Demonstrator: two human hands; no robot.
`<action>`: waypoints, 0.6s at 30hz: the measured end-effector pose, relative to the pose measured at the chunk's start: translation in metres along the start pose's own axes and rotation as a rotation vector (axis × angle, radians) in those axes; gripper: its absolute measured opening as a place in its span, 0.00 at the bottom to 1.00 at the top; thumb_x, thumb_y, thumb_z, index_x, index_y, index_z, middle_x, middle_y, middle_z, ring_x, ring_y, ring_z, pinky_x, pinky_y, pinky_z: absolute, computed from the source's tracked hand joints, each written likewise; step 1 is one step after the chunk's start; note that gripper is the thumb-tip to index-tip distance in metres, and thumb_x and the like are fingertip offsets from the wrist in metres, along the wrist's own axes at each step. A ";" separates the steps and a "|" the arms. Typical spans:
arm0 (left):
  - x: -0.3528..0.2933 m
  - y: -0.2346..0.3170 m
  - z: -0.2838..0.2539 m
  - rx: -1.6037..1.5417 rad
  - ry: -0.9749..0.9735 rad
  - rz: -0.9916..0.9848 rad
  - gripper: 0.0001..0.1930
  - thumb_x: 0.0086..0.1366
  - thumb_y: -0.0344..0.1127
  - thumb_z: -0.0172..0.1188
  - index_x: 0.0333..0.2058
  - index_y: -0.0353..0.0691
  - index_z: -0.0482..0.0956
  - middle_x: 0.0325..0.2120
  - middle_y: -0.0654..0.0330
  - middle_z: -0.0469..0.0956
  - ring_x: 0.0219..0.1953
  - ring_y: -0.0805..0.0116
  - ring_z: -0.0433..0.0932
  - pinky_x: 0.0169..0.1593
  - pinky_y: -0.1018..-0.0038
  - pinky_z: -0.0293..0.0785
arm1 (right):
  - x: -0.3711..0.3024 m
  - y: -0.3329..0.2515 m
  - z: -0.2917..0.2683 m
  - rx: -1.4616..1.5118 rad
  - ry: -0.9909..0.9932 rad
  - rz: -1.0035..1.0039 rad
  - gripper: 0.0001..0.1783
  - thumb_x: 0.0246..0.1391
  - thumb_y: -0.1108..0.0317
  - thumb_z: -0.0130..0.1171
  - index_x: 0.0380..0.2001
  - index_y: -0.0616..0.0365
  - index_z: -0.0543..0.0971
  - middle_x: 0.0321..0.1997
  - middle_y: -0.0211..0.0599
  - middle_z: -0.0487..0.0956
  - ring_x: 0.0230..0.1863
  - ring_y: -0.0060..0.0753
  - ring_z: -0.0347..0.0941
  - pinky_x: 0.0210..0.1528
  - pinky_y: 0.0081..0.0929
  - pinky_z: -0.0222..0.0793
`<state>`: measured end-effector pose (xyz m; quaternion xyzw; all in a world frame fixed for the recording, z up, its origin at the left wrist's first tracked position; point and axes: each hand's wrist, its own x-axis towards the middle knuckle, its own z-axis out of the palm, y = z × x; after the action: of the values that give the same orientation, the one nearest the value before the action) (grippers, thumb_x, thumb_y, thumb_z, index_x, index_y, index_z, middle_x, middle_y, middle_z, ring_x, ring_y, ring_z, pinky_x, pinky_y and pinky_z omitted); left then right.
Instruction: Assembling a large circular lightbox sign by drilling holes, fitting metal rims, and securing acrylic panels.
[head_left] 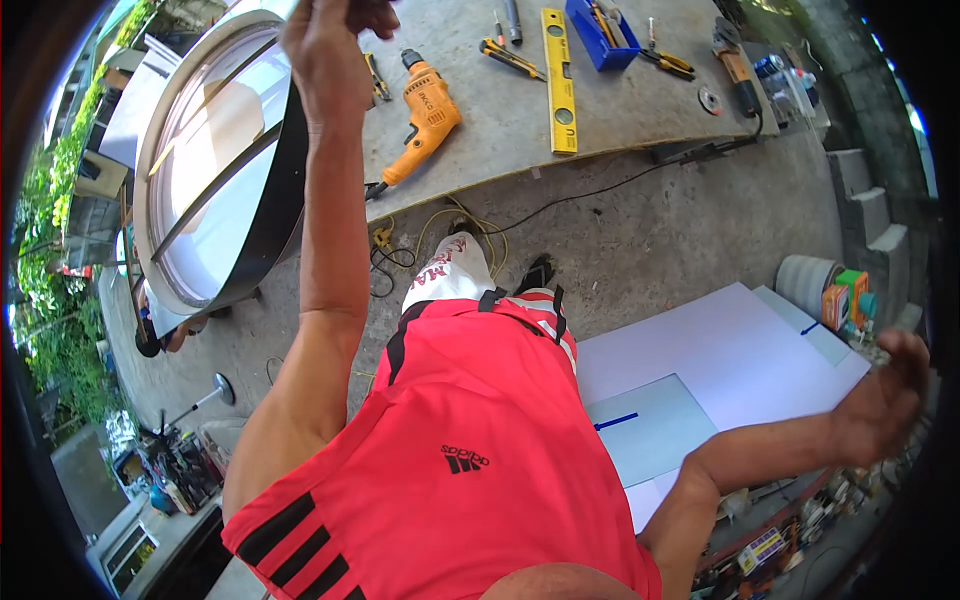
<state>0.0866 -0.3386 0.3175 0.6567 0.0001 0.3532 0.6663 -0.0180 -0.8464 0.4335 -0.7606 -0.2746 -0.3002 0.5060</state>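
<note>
My left arm reaches up across the picture, and my left hand [338, 25] is cut off by the top edge; its fingers show only in part. It is nearest to the round drum-shaped frame [270, 200], which has a black side and crossbars over a pale face, and to an orange power drill [430, 120] lying on the table. Out to the right, my right hand [885, 400] is raised with loosely bent fingers and nothing visible in it. Below it lies a white panel [690, 345] bearing a clear bluish sheet [670, 440] with a dark blue mark.
On the grey table [480, 135] are a yellow spirit level [560, 90], a utility knife [512, 60], a blue bin [603, 40] and an angle grinder [738, 65]. A yellow cord [430, 225] loops on the floor. A white bucket [803, 285] stands right.
</note>
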 end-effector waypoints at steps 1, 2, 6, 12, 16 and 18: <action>-0.005 -0.032 -0.016 0.067 -0.025 -0.136 0.16 0.74 0.37 0.52 0.46 0.27 0.78 0.32 0.54 0.83 0.27 0.69 0.79 0.33 0.77 0.75 | -0.011 0.034 0.026 0.007 -0.015 0.061 0.31 0.69 0.55 0.41 0.50 0.81 0.73 0.46 0.56 0.78 0.45 0.42 0.74 0.50 0.39 0.69; -0.012 -0.063 -0.033 0.129 -0.048 -0.279 0.18 0.73 0.39 0.53 0.47 0.26 0.77 0.32 0.54 0.83 0.27 0.70 0.79 0.33 0.77 0.75 | -0.026 0.060 0.058 0.117 -0.015 0.203 0.26 0.68 0.59 0.44 0.47 0.78 0.76 0.44 0.52 0.79 0.41 0.38 0.75 0.47 0.34 0.71; -0.027 -0.183 -0.087 0.338 0.080 -0.718 0.17 0.72 0.41 0.56 0.47 0.31 0.78 0.33 0.57 0.83 0.32 0.73 0.79 0.35 0.76 0.76 | -0.069 0.104 0.198 0.269 -0.148 0.670 0.10 0.64 0.73 0.54 0.43 0.67 0.82 0.37 0.39 0.81 0.35 0.27 0.77 0.39 0.25 0.74; -0.022 -0.289 -0.151 0.555 -0.126 -0.935 0.28 0.70 0.53 0.55 0.53 0.31 0.76 0.43 0.55 0.82 0.43 0.67 0.79 0.44 0.70 0.75 | -0.106 0.160 0.353 0.307 -0.501 1.138 0.12 0.64 0.69 0.57 0.45 0.66 0.82 0.36 0.36 0.83 0.33 0.23 0.78 0.37 0.22 0.74; -0.002 -0.324 -0.140 0.516 -0.185 -0.922 0.30 0.68 0.56 0.57 0.51 0.30 0.78 0.41 0.53 0.82 0.41 0.66 0.80 0.44 0.69 0.75 | -0.125 0.199 0.402 0.350 -0.519 1.264 0.12 0.64 0.70 0.56 0.45 0.66 0.82 0.36 0.37 0.83 0.32 0.25 0.79 0.35 0.23 0.76; -0.007 -0.329 -0.136 0.489 -0.147 -0.933 0.32 0.65 0.59 0.59 0.46 0.29 0.82 0.34 0.52 0.84 0.37 0.64 0.82 0.43 0.68 0.76 | -0.133 0.208 0.407 0.387 -0.516 1.357 0.12 0.64 0.70 0.56 0.46 0.66 0.81 0.36 0.37 0.83 0.32 0.25 0.79 0.34 0.23 0.76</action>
<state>0.1728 -0.1865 0.0077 0.7462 0.3278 -0.0382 0.5782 0.1159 -0.5512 0.0853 -0.7065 0.0967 0.3190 0.6243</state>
